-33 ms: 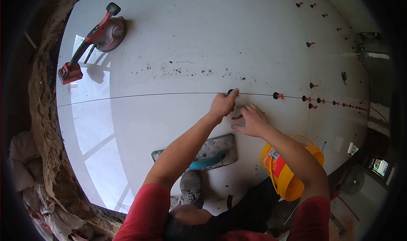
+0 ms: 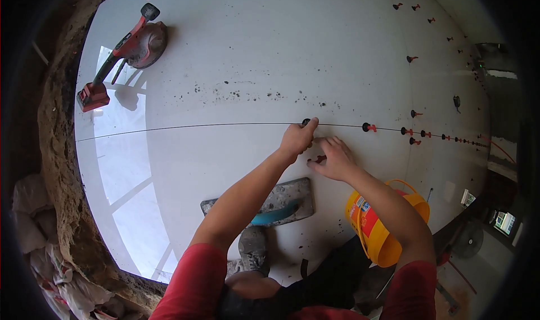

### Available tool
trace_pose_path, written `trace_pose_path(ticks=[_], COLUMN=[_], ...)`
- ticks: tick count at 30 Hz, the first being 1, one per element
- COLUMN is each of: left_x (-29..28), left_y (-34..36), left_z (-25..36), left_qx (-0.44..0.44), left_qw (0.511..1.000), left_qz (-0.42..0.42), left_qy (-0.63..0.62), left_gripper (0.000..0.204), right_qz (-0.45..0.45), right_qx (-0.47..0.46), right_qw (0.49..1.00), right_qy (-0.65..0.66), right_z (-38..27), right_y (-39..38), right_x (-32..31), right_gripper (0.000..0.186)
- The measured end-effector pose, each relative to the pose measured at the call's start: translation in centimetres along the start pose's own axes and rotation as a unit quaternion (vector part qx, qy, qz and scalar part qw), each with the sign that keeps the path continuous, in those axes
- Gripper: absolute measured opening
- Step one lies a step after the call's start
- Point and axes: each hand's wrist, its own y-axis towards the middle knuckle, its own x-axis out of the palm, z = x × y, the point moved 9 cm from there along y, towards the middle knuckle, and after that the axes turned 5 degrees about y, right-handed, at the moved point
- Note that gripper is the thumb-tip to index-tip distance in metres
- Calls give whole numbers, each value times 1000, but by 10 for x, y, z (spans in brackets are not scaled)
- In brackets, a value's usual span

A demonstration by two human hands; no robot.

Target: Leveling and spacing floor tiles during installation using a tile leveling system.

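My left hand [image 2: 298,140] is closed at the thin dark seam [image 2: 225,124] between large pale floor tiles [image 2: 236,44]. Its fingers grip a tile leveling clip with a round black base [image 2: 306,122]; the rest of the clip is hidden by the hand. Beside it, just below the seam, my right hand [image 2: 336,160] is curled around a small red tile leveler piece [image 2: 320,159], mostly covered by thumb and fingers. Further right along the seam stands a red-and-black leveling clip [image 2: 368,127], with several more in a row beyond it.
A battery-powered suction lifter [image 2: 147,44] rests at the far left. Near my boot [image 2: 254,249] lies a grey trowel-like float with a blue handle [image 2: 278,213]. A yellow bucket [image 2: 388,249] stands under my right forearm. Rough earth [image 2: 59,168] borders the tiles on the left.
The red piece in my right hand has turned and shifted slightly down, with the thumb and fingers closing on it. My left hand stays nearly in place.
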Motion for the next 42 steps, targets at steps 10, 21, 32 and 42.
trace_pose_path(ticks=[10, 21, 32, 42], left_x=[16, 16, 25, 23], left_y=[32, 24, 27, 22], left_z=[-1, 17, 20, 29], left_qx=[-33, -8, -28, -20], left_qw=[998, 1000, 998, 995], left_qz=[40, 12, -63, -89], left_qy=[-40, -8, -6, 41], left_gripper=[46, 33, 35, 34], right_qz=[184, -125, 209, -108], right_qx=[112, 43, 134, -3], right_qw=[967, 971, 965, 982], right_qy=[135, 199, 83, 153], right_z=[58, 60, 80, 66], right_y=[49, 85, 45, 83], right_x=[39, 20, 36, 11], right_gripper=[38, 35, 21, 27])
